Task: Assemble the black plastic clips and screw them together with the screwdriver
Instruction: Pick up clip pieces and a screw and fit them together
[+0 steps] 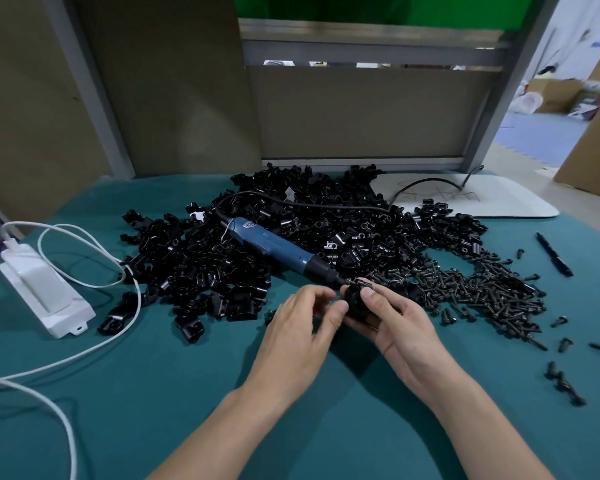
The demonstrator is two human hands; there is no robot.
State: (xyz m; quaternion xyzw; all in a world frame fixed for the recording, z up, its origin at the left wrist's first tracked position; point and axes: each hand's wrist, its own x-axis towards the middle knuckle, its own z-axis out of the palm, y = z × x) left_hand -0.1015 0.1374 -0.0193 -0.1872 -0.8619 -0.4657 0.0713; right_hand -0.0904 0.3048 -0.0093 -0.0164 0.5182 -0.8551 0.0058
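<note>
Green-covered desk (160, 393), head view. Both hands are at the middle of the desk, just in front of the parts.

Right hand (404, 323) grips a black clip (355, 299): thumb on top, fingers curled under it. Left hand (303, 318) has curled fingers, with thumb and fingertips pinching the clip's left side. Can't tell if it also holds a screw. The clip is held above the desk, between the two hands.

Blue screwdriver (278, 249) lies untouched on the clip pile (201, 265), its tip pointing toward the near right and ending just beside the held clip. There is a small logo patch on its body, too blurred to read. Its black cord (326, 204) runs over the pile toward the far right corner.

The clip pile fills the middle and far part of the desk. The screw heap (482, 289) sits to its right, touching it, with loose screws scattered toward the right edge.

A black pen (553, 253) lies near the right edge, apart from the screws. A white board (492, 199) at the far right corner has red scribbles, not legible.

A white power adapter (44, 294) sits near the left edge. Its white cable (94, 341) loops toward the near left corner. No readable label on it.
</note>
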